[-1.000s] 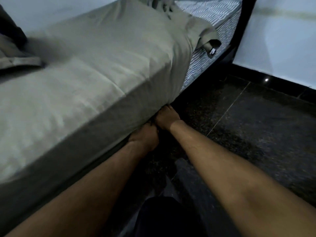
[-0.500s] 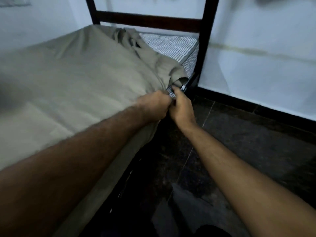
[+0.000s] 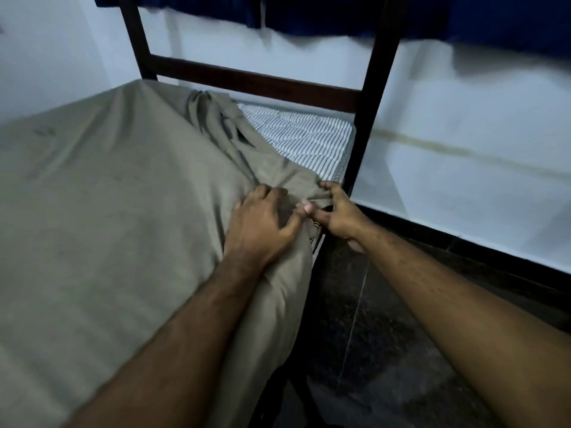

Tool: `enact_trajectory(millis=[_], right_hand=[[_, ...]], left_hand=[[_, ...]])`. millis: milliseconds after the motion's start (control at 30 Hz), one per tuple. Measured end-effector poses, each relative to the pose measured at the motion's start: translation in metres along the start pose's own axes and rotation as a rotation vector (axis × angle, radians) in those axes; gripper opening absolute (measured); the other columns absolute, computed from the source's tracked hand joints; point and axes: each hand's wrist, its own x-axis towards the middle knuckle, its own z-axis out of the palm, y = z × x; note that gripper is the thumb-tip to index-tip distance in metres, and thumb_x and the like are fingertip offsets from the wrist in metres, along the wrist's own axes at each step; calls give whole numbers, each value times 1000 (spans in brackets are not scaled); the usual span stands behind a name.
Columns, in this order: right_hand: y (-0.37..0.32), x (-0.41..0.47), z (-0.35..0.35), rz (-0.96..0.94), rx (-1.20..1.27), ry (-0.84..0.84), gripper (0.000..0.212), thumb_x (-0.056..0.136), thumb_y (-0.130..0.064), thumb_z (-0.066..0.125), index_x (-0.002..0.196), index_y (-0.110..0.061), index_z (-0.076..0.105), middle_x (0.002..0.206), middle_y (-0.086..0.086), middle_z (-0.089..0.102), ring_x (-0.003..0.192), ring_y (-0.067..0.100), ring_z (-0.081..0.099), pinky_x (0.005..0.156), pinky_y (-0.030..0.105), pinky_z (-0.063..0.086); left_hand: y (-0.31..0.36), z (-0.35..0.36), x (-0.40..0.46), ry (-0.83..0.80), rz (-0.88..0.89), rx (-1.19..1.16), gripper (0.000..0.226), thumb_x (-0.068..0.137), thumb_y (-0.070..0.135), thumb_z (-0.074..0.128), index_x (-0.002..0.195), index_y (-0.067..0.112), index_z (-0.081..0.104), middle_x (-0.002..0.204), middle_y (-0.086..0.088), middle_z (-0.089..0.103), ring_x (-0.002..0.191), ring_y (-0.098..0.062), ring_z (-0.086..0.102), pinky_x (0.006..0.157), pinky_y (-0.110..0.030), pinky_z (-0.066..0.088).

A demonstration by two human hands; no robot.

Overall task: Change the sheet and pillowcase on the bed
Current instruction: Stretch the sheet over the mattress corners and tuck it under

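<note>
The loose corner of the olive-grey sheet (image 3: pixel 123 196) sits right at the near side edge of the bed, just short of the foot corner where the dark bedpost (image 3: pixel 367 118) rises, and the uncovered corner of the striped mattress (image 3: pixel 296 134) lies beyond both hands, further toward the foot. So the sheet has to travel away from the person, along the bed's long axis, to reach that corner. The right hand (image 3: pixel 336 216) is the nearer one to the post: its fingers and thumb pinch the bunched corner of the sheet at the mattress edge. The left hand (image 3: pixel 262 223) lies touching it on the inner side, palm down on the cloth with the fingers slightly bent; it seems to press and gather the fabric rather than truly clutch it, though the motion blur makes that hard to settle. The sheet is plain, soft and matte, stretched fairly smooth over most of the bed and hanging down the near side, but rucked into a diagonal ridge of folds that runs from the hands back toward the footboard rail (image 3: pixel 253 84). The bare corner shows thin dark stripes on white. I judge the fitting of this last near corner to be the step in hand.
</note>
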Motion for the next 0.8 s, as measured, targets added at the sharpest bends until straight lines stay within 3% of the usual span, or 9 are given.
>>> enact_trajectory(millis=[100, 233, 367, 467, 567, 633, 733, 767, 800], right_hand=[[1, 20, -16, 16, -112, -33, 43, 84, -37, 79, 112, -13, 56, 100, -2, 66, 87, 9, 63, 60, 14, 48], [-4, 25, -12, -1, -232, 55, 38, 80, -41, 82, 90, -12, 61, 74, -8, 62, 73, 12, 60, 57, 24, 43], [-11, 19, -18, -212, -702, 109, 35, 85, -57, 67, 85, -23, 58, 79, -3, 64, 86, 26, 65, 64, 31, 43], [-29, 32, -36, -358, -807, 121, 20, 91, -42, 62, 103, -26, 64, 93, 4, 70, 93, 30, 66, 69, 33, 47], [-48, 50, -71, -452, -406, 266, 2, 89, -19, 63, 92, -20, 63, 80, 0, 66, 76, 23, 64, 66, 29, 49], [-44, 65, -102, -408, -226, 484, 7, 87, -12, 61, 91, -18, 63, 81, -3, 61, 76, 16, 58, 68, 28, 45], [-32, 87, -150, -238, 147, 686, 5, 83, -33, 58, 81, -33, 53, 79, -1, 60, 77, 21, 60, 79, 45, 56], [-26, 89, -164, -200, 354, 702, 6, 83, -34, 57, 80, -31, 53, 77, -1, 63, 75, 22, 63, 78, 50, 59], [-22, 88, -170, -152, 597, 655, 6, 88, -31, 56, 83, -27, 56, 74, -1, 67, 71, 19, 66, 75, 46, 61]], left_hand=[[-2, 6, 3, -71, 4, 114, 75, 80, 89, 36, 115, 31, 66, 110, 2, 63, 107, -24, 59, 90, -42, 48], [1, 4, 9, -220, -27, 238, 94, 68, 99, 33, 123, 27, 58, 119, -3, 61, 114, -28, 56, 96, -43, 45], [21, 8, 35, -235, -92, 366, 65, 82, 75, 51, 110, 17, 55, 110, -9, 68, 105, -32, 64, 87, -40, 46], [51, 16, 55, -231, -131, 507, 40, 98, 49, 45, 120, 18, 56, 115, -10, 70, 104, -34, 67, 84, -38, 50], [95, 17, 90, -100, -201, 211, 36, 102, 43, 42, 118, 14, 56, 111, -15, 69, 103, -38, 65, 76, -40, 45], [131, 22, 124, -62, -165, -18, 34, 104, 40, 44, 109, 9, 57, 106, -20, 69, 101, -39, 64, 70, -35, 34], [187, 45, 167, -162, -47, -274, 35, 107, 29, 44, 114, -1, 60, 113, -23, 67, 107, -35, 62, 74, -30, 33], [204, 60, 177, -206, -48, -383, 32, 107, 22, 44, 116, -3, 60, 116, -23, 67, 108, -32, 62, 77, -28, 36], [213, 77, 186, -238, -62, -523, 27, 107, 16, 44, 115, -3, 62, 113, -22, 68, 104, -29, 63, 79, -25, 41]])
